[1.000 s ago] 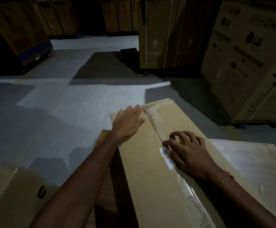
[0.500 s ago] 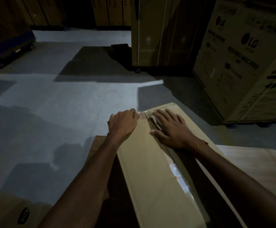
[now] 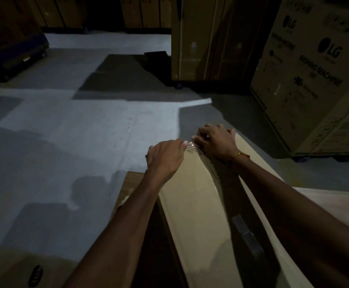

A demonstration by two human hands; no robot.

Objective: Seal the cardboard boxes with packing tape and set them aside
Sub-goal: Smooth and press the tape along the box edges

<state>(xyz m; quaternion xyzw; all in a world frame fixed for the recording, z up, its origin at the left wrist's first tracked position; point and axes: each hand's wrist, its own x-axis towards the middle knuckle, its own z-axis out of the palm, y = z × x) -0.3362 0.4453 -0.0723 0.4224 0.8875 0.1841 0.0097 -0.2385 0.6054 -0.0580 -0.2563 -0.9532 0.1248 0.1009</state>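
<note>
Long cardboard box (image 3: pixel 192 208) lying lengthwise ahead, clear packing tape (image 3: pixel 244 233) along its centre seam, left hand (image 3: pixel 165 157) and right hand (image 3: pixel 216 140) at its far end, fingers curled over the edge, gripping it

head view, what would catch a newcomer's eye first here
First, the two hands at the far end of the long cardboard box: the left hand curls over its far left corner, and the right hand presses down at the far edge beside the taped seam. Next, the big LG washing machine carton at the right, and the bright patch of light on the grey floor.
</note>
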